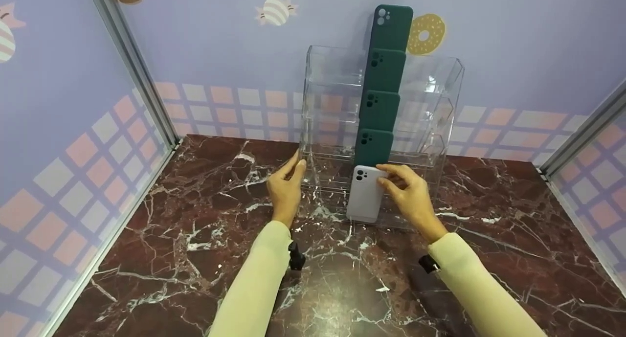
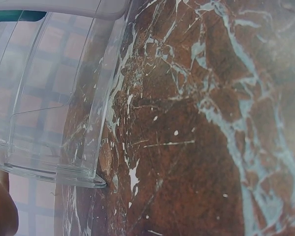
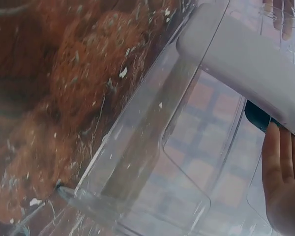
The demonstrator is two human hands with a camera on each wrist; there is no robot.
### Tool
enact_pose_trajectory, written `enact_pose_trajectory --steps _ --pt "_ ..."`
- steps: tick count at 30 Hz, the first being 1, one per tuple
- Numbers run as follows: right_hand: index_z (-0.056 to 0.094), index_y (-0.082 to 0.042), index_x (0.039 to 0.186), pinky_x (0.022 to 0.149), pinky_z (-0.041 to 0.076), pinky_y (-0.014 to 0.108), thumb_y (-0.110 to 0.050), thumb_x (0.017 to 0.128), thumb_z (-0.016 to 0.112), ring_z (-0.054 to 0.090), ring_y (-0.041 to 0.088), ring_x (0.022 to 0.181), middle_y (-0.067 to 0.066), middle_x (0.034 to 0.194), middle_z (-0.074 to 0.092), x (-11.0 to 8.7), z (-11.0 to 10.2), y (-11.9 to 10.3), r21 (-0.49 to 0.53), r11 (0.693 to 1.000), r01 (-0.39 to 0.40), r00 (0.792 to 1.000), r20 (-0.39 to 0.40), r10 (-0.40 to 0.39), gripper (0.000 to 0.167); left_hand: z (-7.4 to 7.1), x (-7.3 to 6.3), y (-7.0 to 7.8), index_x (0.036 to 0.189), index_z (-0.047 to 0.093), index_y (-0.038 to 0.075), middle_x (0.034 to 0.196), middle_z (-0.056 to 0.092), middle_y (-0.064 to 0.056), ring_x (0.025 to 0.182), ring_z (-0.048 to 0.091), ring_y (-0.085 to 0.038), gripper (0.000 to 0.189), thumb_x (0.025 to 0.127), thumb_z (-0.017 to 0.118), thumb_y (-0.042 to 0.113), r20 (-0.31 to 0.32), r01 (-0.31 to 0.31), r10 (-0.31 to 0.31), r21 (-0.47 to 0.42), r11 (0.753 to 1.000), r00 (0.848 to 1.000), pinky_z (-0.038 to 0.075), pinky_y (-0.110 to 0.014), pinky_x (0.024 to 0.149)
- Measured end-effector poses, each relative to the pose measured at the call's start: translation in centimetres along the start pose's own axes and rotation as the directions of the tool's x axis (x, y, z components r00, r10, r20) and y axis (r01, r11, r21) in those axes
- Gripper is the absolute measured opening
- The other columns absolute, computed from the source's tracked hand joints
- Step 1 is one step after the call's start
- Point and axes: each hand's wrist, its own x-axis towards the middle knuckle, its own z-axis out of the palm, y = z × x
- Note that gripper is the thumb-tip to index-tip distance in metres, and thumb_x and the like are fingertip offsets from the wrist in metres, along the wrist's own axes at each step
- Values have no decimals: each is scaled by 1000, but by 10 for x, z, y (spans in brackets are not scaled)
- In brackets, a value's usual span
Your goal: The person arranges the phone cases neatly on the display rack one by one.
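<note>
My right hand [image 1: 413, 197] pinches the upper right edge of a pale lilac-grey phone case [image 1: 366, 197]. That case stands in the lowest front tier of a clear stepped display rack [image 1: 332, 102], leaning back. In the right wrist view the fingers [image 3: 274, 162] lie along the edge of the case. Behind it, several dark green phone cases [image 1: 384, 78] rise in one column, one per tier. My left hand [image 1: 286, 190] holds the rack's left side edge between thumb and fingers; in the left wrist view just part of it shows beside the clear plastic wall [image 2: 49, 123].
The rack stands on a dark red marbled tabletop [image 1: 205, 258], close to the patterned back wall [image 1: 220, 48]. Side panels with metal posts [image 1: 134, 68] bound the table left and right. Each wrist bears a small black camera [image 1: 296, 256].
</note>
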Motion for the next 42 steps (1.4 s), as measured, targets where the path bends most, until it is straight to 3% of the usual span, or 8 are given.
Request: enact_pose_trajectory --steps 8,20,33,37,42 --pt "79 -4 123 73 59 21 2 93 79 68 18 86 15 102 75 3 -1 -1 15 997 -76 997 -12 76 31 -2 -1 0 129 77 12 125 75 -5 111 74 -18 30 100 78 14 2 22 -22 12 1000 1000 59 -33 94" --pt "76 2 120 76 59 20 2 91 81 72 27 89 14 105 73 5 5 -2 -64 998 -9 998 -62 5 29 -2 0 0 128 77 10 126 74 -5 118 71 -19 29 99 78 12 -9 19 -19 15 1000 1000 56 -31 100" --pt "69 3 120 77 57 21 -3 93 83 68 23 90 14 105 72 0 3 -3 -72 990 -122 990 -77 116 31 0 -1 0 130 76 12 127 74 -6 117 72 -19 31 100 78 15 19 39 -39 24 999 999 57 -33 99" --pt "68 3 123 81 56 22 -6 94 83 68 24 93 14 108 72 -2 0 -2 -77 988 -131 989 -73 126 33 -1 0 0 132 76 14 127 75 -5 116 72 -19 31 101 77 17 42 53 -54 28 998 998 57 -34 98" --pt "68 3 124 83 54 22 -7 95 82 68 26 95 17 111 73 -5 -7 0 -92 988 -124 991 -71 118 34 -2 2 -3 130 77 11 127 74 -8 115 72 -18 31 99 78 15 48 24 -25 35 999 999 57 -30 97"
